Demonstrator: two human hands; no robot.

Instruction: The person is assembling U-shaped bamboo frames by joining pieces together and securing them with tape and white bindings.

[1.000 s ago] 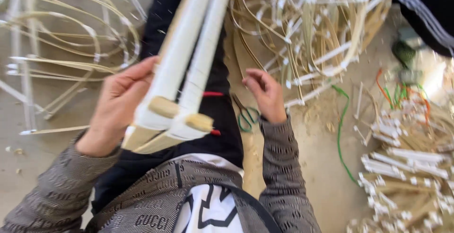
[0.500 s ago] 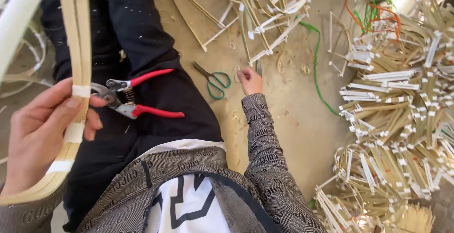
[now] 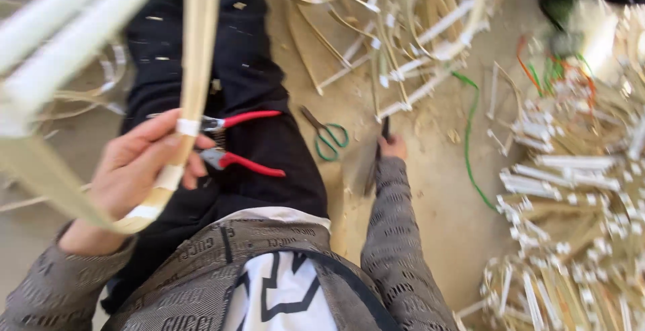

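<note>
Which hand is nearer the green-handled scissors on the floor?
Right. The right hand is down at the floor just right of the green-handled scissors, not touching them. The left hand is farther off, up at the lap, gripping the bamboo strip bundle.

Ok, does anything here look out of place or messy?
Tools lie loose: red-handled pliers rest on the person's lap, and green-handled scissors sit open on the dusty floor. Cane strips sprawl tangled beyond them. The left hand holds a taped cane bundle; the right hand grips something dark, too blurred to tell.

Red-handled pliers (image 3: 235,144), green-handled scissors (image 3: 327,136), pale yellow cane strips (image 3: 195,69) banded white; the blurred cord (image 3: 472,144) looks green.
</note>
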